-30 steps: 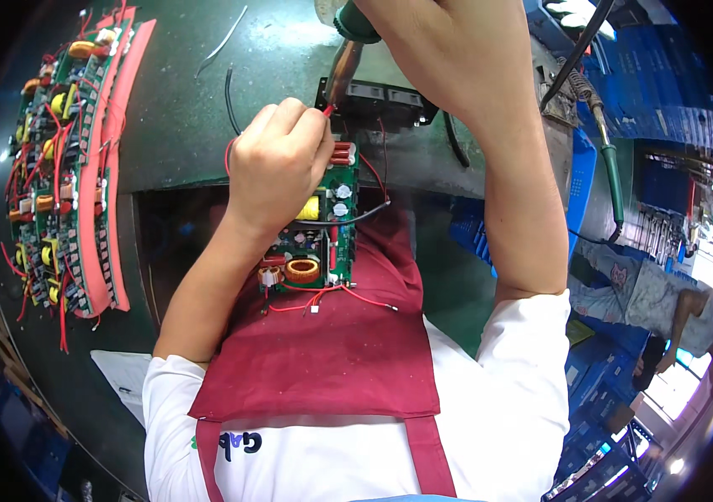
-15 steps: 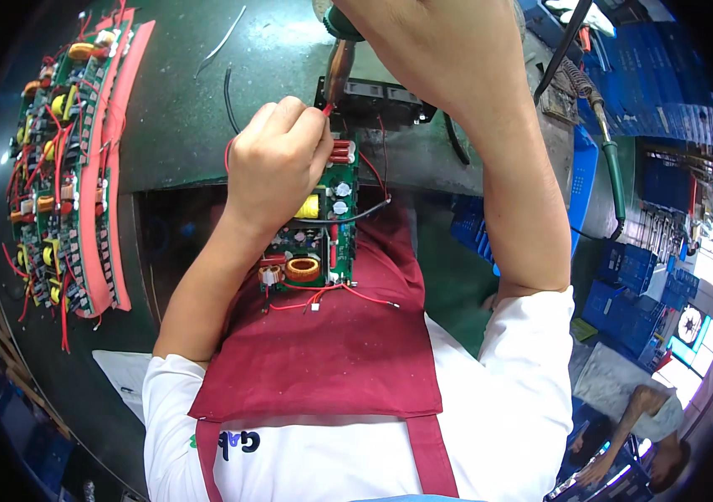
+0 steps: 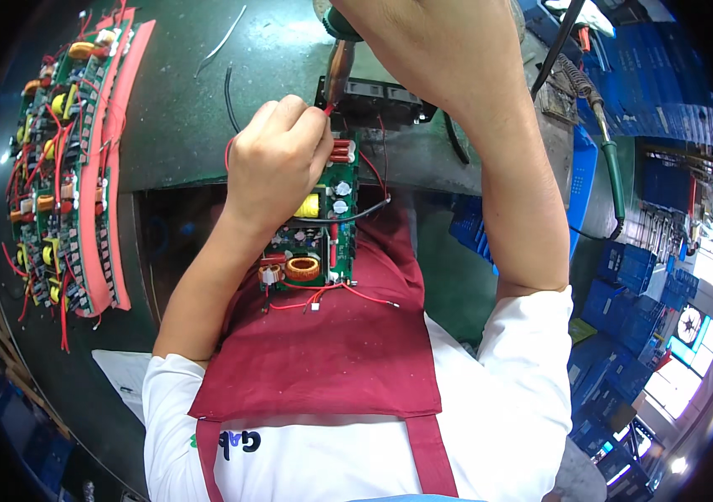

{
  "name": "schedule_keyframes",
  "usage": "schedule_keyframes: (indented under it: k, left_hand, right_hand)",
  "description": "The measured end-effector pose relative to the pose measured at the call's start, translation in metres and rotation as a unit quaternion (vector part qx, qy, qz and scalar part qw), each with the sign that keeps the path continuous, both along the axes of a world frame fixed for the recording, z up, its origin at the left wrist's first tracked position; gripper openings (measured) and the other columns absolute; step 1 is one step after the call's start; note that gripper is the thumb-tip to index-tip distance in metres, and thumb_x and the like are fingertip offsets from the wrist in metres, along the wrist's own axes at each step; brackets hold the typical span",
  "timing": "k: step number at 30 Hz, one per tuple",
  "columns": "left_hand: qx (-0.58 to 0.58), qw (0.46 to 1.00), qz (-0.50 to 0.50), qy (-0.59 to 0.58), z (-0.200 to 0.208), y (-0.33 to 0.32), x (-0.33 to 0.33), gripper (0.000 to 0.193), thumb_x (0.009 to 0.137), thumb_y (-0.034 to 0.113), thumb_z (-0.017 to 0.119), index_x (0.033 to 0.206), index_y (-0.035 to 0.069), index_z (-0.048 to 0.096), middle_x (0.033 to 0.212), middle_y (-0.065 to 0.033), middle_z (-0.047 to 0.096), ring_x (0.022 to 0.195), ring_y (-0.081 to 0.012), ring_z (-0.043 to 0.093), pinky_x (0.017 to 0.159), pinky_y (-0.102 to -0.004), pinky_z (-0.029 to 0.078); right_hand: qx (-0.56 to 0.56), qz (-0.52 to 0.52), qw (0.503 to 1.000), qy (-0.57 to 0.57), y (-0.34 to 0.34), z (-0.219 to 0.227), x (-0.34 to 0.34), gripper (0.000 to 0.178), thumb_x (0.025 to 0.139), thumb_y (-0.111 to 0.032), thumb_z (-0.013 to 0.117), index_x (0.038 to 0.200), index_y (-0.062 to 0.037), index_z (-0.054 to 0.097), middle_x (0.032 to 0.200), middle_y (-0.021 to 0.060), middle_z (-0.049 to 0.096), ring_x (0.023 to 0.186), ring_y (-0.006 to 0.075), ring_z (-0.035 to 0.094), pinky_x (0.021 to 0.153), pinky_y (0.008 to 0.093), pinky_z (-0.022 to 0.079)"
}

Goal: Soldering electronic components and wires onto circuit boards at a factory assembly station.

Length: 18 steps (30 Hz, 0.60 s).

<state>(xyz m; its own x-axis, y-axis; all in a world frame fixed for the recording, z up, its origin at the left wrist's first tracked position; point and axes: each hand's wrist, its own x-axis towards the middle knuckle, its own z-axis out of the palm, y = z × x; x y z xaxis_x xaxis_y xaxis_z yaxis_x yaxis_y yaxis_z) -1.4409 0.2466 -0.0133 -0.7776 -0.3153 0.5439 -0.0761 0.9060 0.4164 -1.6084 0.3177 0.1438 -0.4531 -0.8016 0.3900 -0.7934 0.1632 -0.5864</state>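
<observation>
At the top of the view my right hand (image 3: 436,50) is closed round a soldering iron (image 3: 339,67) with a green collar and a thick copper tip; its fingers are partly cut off by the frame. The iron points down at a black panel (image 3: 377,100) with grey fittings. My left hand (image 3: 281,159) is closed in a pinch on a red wire (image 3: 328,110), whose end meets the iron's tip at the panel's left side. Below that hand, a green circuit board (image 3: 341,243) with a copper coil, a yellow transformer and loose red and black wires juts over the bench edge. My left hand covers part of it.
More populated boards (image 3: 55,176) stand in a row on pink strips (image 3: 97,209) at the left. Loose wire pieces (image 3: 222,38) lie on the bench (image 3: 181,151). At the right are another green-handled iron (image 3: 613,180) and a blue bin (image 3: 584,176).
My right forearm has shifted very slightly; both hands and the iron stay in nearly the same place. A person at the lower right is no longer in view.
</observation>
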Motion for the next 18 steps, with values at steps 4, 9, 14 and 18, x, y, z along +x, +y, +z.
schedule_keyframes:
  k: [4, 9, 14, 18]
  left_hand:
    - [0.002, 1.000, 0.001, -0.005, 0.001, 0.000, 0.000, 0.014, 0.085, 0.007, 0.079, 0.084, 0.007, 0.065, 0.088, -0.0080, 0.063, 0.082, -0.0289, 0.067, 0.074, -0.0408, 0.057]
    - [0.001, 1.000, 0.003, -0.009, 0.002, 0.001, 0.000, 0.014, 0.085, 0.008, 0.079, 0.084, 0.007, 0.066, 0.088, -0.0081, 0.064, 0.083, -0.0290, 0.067, 0.074, -0.0411, 0.057]
    - [-0.001, 1.000, 0.001, -0.007, 0.002, 0.001, -0.001, 0.014, 0.085, 0.008, 0.079, 0.084, 0.007, 0.066, 0.089, -0.0083, 0.064, 0.082, -0.0292, 0.067, 0.074, -0.0416, 0.057]
    - [-0.003, 1.000, 0.005, -0.011, 0.001, -0.001, 0.001, 0.015, 0.087, 0.008, 0.078, 0.083, 0.006, 0.064, 0.088, -0.0088, 0.063, 0.081, -0.0294, 0.067, 0.074, -0.0419, 0.056]
  right_hand:
    - [-0.057, 0.016, 0.998, 0.019, -0.001, -0.005, -0.002, 0.040, 0.098, -0.031, 0.068, 0.075, 0.0014, 0.067, 0.062, 0.0206, 0.063, 0.061, 0.0390, 0.067, 0.065, 0.0492, 0.052]
    - [-0.068, 0.035, 0.997, 0.029, -0.002, -0.004, -0.005, 0.040, 0.098, -0.031, 0.067, 0.074, 0.0013, 0.067, 0.063, 0.0203, 0.063, 0.061, 0.0384, 0.067, 0.065, 0.0494, 0.052]
    - [-0.013, 0.001, 1.000, 0.001, 0.001, 0.001, 0.001, 0.038, 0.098, -0.028, 0.067, 0.073, 0.0013, 0.066, 0.060, 0.0201, 0.060, 0.055, 0.0369, 0.063, 0.059, 0.0469, 0.049]
    - [-0.035, -0.009, 0.999, -0.004, 0.008, 0.007, 0.008, 0.037, 0.098, -0.026, 0.069, 0.073, 0.0012, 0.066, 0.058, 0.0164, 0.062, 0.052, 0.0319, 0.061, 0.055, 0.0443, 0.047]
